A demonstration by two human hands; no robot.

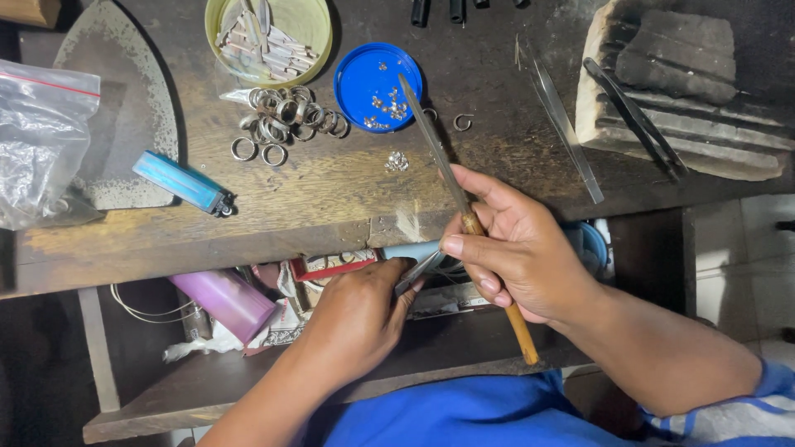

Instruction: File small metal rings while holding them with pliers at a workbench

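Gripping a slim file with a wooden handle (464, 207), the right hand (517, 252) has its fingers curled shut around the handle just off the workbench's (331, 199) front edge, while the left hand (356, 319) pinches a small metal piece (416, 273) between thumb and fingertips below that edge. The file's long axis runs on a diagonal: its tip points up toward the blue lid (364, 79) of small stones at the bench's far side, its handle end back toward the person. A slip could, I judge, drive the blade into the left fingers, since the piece is tiny and held freehand; a wide stroke might also knock the lid or scatter the loose rings (286, 120) beside it.
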